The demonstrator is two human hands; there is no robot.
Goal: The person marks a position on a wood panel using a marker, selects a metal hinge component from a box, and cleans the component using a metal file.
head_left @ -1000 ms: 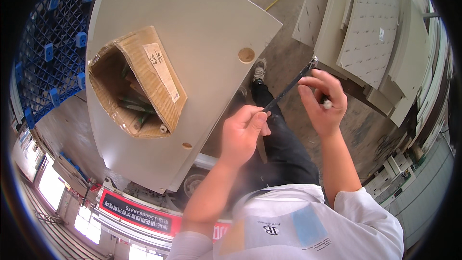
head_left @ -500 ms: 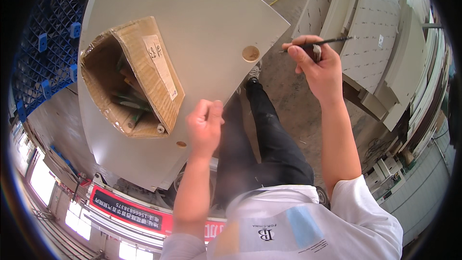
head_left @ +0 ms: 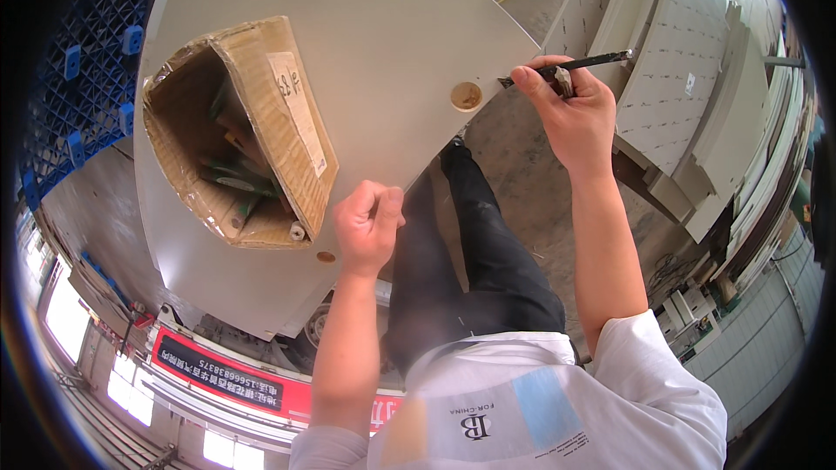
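Both hands are hovering about the pale board (head_left: 392, 52). Just off its right corner, the right hand (head_left: 579, 122) is pinching a slender dark stick (head_left: 601, 60), with a pale piece (head_left: 564, 83) tucked among the fingers. Over the board's near edge, the left hand (head_left: 369, 228) is curling into a fist; whether it is enclosing anything cannot be told. One end of the stick is pointing at the board's right edge, near its larger round hole (head_left: 466, 97). For good handling, thumb and fingertips should be pressing lightly but surely, cradling both pieces apart and holding the stick's ends clear of the board's smooth face.
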